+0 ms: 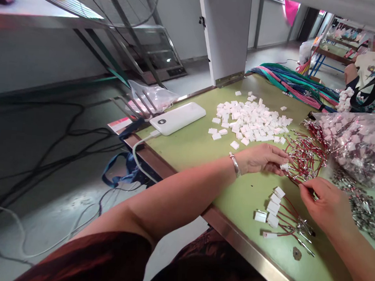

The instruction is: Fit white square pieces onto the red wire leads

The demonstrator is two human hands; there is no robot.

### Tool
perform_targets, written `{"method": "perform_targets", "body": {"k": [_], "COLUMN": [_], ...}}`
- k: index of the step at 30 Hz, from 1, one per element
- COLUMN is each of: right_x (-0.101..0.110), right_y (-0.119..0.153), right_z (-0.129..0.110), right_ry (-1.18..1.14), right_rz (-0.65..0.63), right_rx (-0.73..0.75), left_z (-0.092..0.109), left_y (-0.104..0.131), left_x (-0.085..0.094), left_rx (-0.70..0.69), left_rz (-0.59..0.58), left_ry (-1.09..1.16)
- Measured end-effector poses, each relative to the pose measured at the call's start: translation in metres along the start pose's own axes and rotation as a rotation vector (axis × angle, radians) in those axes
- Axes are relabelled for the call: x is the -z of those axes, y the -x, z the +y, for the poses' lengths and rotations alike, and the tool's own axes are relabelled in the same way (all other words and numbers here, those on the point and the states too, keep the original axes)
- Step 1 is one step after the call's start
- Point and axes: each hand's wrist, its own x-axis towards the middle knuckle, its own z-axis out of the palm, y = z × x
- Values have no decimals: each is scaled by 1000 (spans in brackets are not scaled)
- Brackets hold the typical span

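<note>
In the head view my left hand [265, 159] pinches a small white plastic connector housing [284, 166] between thumb and fingers. My right hand [327, 203] is closed on a thin red wire [293, 179] that runs toward that housing. Whether the wire's end sits inside the housing is too small to tell. Just beyond both hands lies a tangle of short red wires [306, 156] with metal ends. Nearer to me, several white housings with red wires attached [273, 208] lie in a group on the green tabletop [235, 187].
Loose white housings [250, 119] form a pile behind my left hand. At right are a clear bag of wired housings [359, 145] and small metal parts [364, 206]. A white power bank [178, 118] with a cable lies left. Wire bundles [295, 86] and a seated person [371, 68] are farther back.
</note>
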Motion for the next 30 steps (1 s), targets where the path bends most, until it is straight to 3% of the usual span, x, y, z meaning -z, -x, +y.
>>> {"method": "perform_targets", "body": {"k": [9,15,19,25,30], "right_x": [2,-5,-10,-15,-22], "right_y": [2,0,0,2,6], "right_z": [-3,1,5,3,4], "right_ry": [258,8,11,-95,-143], "right_rz": [51,-113,-250,-175,-136], "right_rx": [12,-38,-63,0,5], "left_z": [-2,-11,-17,-22,-20], "left_y": [1,-2,-8,-9,-6], "left_x": [1,-1,-2,-5,-12], "left_rx": [-60,-57,-38,-38,-40], "left_rz": [-87,-142,-200,-192,-201], "left_ry": [-91,-256,-278,-286,-479]}}
